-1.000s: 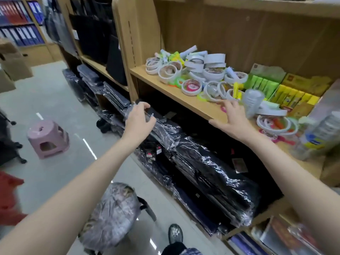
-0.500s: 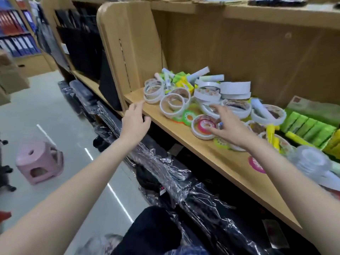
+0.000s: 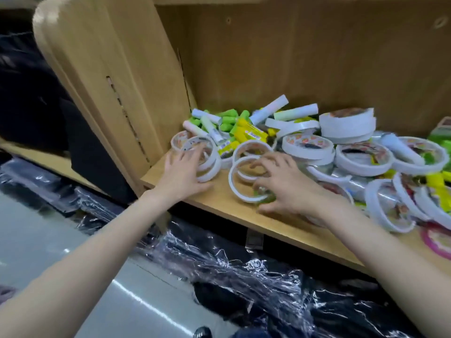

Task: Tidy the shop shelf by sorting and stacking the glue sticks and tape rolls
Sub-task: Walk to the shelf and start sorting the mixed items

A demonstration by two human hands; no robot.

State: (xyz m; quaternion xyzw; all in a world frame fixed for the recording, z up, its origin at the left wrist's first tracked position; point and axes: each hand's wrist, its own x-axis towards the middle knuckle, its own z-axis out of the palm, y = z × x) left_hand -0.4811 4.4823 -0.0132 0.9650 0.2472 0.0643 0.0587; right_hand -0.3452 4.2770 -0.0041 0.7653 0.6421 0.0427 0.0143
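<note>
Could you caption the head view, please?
Left hand and right hand reach white tape rolls on wooden shelf.

Wooden shelf [image 3: 288, 222] bears jumbled tape rolls [image 3: 307, 145] and glue sticks [image 3: 246, 131].

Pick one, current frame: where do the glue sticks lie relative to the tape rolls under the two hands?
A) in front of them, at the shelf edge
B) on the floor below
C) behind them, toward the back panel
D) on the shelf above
C: the glue sticks are heaped behind the tape rolls, toward the shelf's back panel; left hand and right hand rest on front rolls.
</note>
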